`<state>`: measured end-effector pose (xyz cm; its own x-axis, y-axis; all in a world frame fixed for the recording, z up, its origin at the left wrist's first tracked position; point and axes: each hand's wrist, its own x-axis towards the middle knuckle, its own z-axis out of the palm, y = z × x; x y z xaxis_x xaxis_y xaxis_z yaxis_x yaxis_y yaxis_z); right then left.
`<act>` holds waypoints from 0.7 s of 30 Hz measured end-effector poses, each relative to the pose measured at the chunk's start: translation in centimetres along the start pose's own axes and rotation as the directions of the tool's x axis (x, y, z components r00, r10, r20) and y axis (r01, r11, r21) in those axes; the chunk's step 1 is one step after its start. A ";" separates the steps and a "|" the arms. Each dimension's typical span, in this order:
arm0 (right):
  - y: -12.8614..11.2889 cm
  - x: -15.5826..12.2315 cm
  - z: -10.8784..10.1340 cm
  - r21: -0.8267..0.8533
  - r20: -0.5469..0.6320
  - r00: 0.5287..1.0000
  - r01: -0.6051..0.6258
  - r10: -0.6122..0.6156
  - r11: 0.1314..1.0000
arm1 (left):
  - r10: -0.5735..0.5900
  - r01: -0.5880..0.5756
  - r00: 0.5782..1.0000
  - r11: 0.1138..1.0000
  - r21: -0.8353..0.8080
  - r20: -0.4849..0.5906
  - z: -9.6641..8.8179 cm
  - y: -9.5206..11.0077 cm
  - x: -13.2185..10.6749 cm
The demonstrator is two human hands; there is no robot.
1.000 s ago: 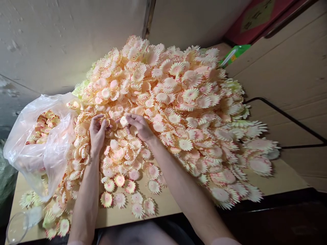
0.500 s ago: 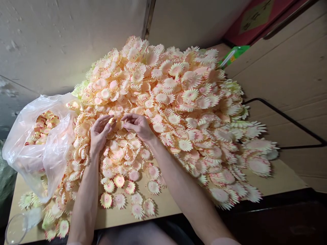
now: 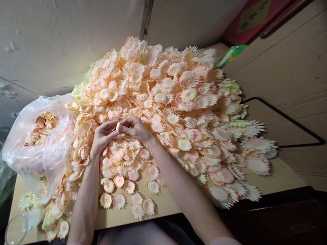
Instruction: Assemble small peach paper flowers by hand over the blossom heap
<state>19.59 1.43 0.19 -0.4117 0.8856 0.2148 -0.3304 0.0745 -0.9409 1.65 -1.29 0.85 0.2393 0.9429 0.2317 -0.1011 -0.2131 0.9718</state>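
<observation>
My left hand point(image 3: 103, 135) and my right hand point(image 3: 135, 129) meet over the front of a large pile of scalloped petal discs point(image 3: 163, 98), cream with pink centres and red-tipped edges. Between the fingertips of both hands is a small pale yellow petal piece point(image 3: 118, 126), seen edge-on and mostly covered by the fingers. Both hands pinch it. Just below my wrists, loose petal discs point(image 3: 119, 181) lie flat on the table, some with redder rims.
A translucent plastic bag point(image 3: 55, 163) with red-edged petal pieces stands at the left. A clear cup point(image 3: 16, 228) lies at the table's point(image 3: 112, 217) front left corner. On the right are a bent black rod point(image 3: 288, 117) and a cardboard sheet point(image 3: 286, 68); a green packet point(image 3: 232, 54) sits behind the pile.
My hands have come together; the right hand moved left and now also grips the small petal piece that the left hand held. The pile looks unchanged.
</observation>
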 end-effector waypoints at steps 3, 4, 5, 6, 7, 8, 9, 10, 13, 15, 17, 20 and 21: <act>0.1 0.0 0.0 0.021 0.006 1.000 -0.006 0.006 1.000 | -0.001 0.001 1.000 1.000 -0.009 -0.009 0.1 0.2 0.0; 0.1 0.0 0.0 0.030 0.010 1.000 -0.006 0.006 1.000 | -0.002 0.002 1.000 1.000 -0.016 -0.008 0.1 0.2 0.0; 0.2 0.0 0.0 0.040 0.013 1.000 -0.004 0.004 0.999 | -0.004 0.004 1.000 1.000 -0.023 -0.006 0.1 0.2 0.0; 0.2 0.0 0.0 0.048 0.018 1.000 -0.002 0.001 0.999 | -0.006 0.006 1.000 1.000 -0.029 -0.004 0.1 0.2 0.1; 0.2 0.0 -0.1 0.056 0.022 1.000 0.000 -0.002 0.998 | -0.008 0.008 1.000 1.000 -0.030 -0.002 0.0 0.1 0.1; 0.2 0.0 -0.1 0.064 0.025 1.000 0.001 -0.003 0.998 | -0.007 0.007 1.000 1.000 -0.027 -0.002 0.0 0.1 0.1; 0.2 0.0 -0.1 0.071 0.027 1.000 0.001 -0.003 0.997 | -0.007 0.007 1.000 1.000 -0.021 -0.003 -0.1 0.0 0.1; 0.2 0.0 -0.1 0.080 0.031 1.000 -0.003 0.000 0.997 | -0.007 0.007 1.000 1.000 -0.013 -0.006 -0.1 0.0 0.1; 0.3 0.1 -0.2 0.087 0.036 0.999 -0.009 0.006 0.996 | -0.006 0.006 1.000 1.000 0.010 -0.011 -0.2 -0.1 0.0; 0.4 0.2 -0.3 0.074 0.037 0.999 -0.002 -0.001 0.997 | -0.005 0.005 1.000 1.000 0.015 -0.008 -0.2 -0.1 0.0; 0.6 0.2 -0.3 0.061 0.037 0.999 0.010 -0.013 0.998 | -0.002 0.002 1.000 1.000 0.020 -0.005 -0.2 -0.1 0.0; 0.7 0.3 -0.3 0.059 0.044 0.999 0.017 -0.020 0.998 | 0.006 -0.006 1.000 1.000 0.027 -0.001 -0.3 -0.1 0.0; 0.7 0.3 -0.3 0.061 0.046 0.999 0.016 -0.019 0.998 | 0.008 -0.008 1.000 1.000 0.026 0.001 -0.3 -0.2 0.0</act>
<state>19.49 1.89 -0.49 -0.4439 0.8621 0.2443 -0.3885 0.0605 -0.9194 1.37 -1.20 0.66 0.2398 0.9409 0.2392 -0.0781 -0.2269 0.9708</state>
